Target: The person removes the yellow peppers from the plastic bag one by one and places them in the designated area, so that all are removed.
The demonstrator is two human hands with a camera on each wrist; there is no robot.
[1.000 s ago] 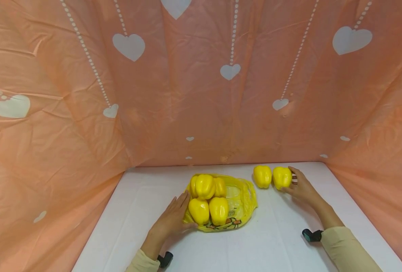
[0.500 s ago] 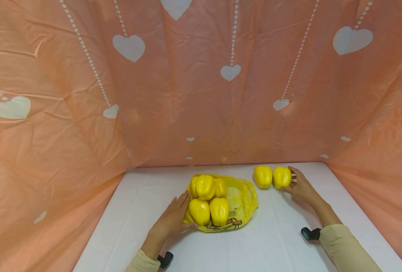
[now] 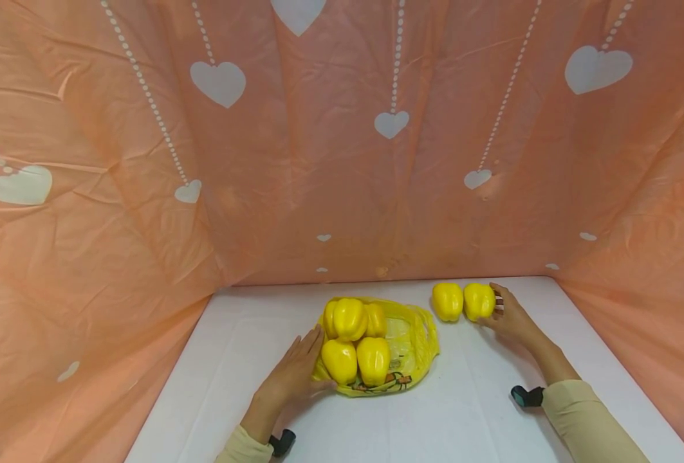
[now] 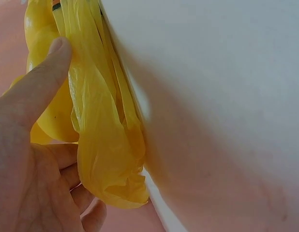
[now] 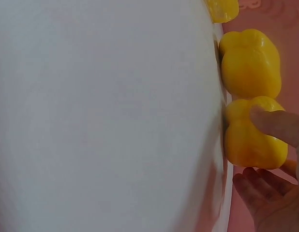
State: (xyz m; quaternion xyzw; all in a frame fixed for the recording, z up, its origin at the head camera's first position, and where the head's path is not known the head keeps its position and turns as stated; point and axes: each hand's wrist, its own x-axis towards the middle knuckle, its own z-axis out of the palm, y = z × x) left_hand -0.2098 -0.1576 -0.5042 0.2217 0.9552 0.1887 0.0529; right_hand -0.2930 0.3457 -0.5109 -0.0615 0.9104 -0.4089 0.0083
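Observation:
My left hand [image 3: 294, 373] rests against the left end of a yellow plastic bag [image 3: 414, 347], its fingers fairly straight. In the left wrist view, the thumb lies along the bag's near side and the other fingers [image 4: 69, 169] reach behind it. Several yellow bell peppers [image 3: 350, 319] sit upright on the left part of the bag. At the back right, my right hand [image 3: 512, 316] holds another yellow bell pepper [image 3: 479, 302] between thumb and fingers; in the right wrist view some fingers stand off its surface. A second pepper [image 3: 447, 302] stands just left of it.
The white table [image 3: 434, 424] runs back to an orange curtain [image 3: 295, 193] with pale hearts, which also hangs at both sides. A small black camera device sits at each wrist, the right one [image 3: 527, 396] above the tabletop.
The pepper at my right hand has shifted very slightly left, toward its neighbour, and the right forearm has moved a little left with it. My left hand and the bag stay in place.

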